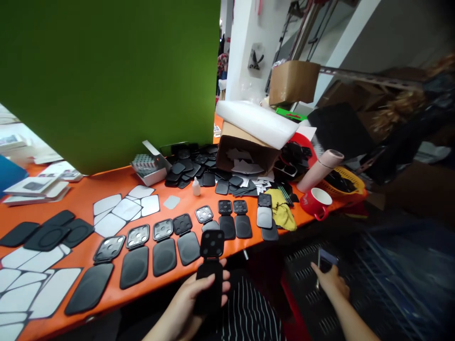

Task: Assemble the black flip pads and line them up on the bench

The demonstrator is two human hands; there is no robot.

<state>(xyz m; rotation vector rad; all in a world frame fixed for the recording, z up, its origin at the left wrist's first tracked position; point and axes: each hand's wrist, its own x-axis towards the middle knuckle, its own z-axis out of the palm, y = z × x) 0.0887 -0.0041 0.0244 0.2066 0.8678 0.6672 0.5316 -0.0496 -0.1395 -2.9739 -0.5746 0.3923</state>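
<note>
My left hand [194,303] is closed around a black hinged case [210,270], held just off the near edge of the orange table [85,199] with its lid part pointing up. My right hand [329,279] hangs lower right, below the table edge, fingers curled round a small flat dark object [325,258] that I cannot name. A row of the same black hinged cases [163,246] lies open along the table's front. White rounded sheets [124,208] and black flat pads [46,234] lie to the left.
A green board [106,76] stands behind the table. A heap of black parts [192,166], a small white bottle [196,187], a cardboard box [245,154], a yellow cloth [282,210], a red mug [316,203] and a pink tube [320,170] crowd the far right. A black crate [355,284] sits below.
</note>
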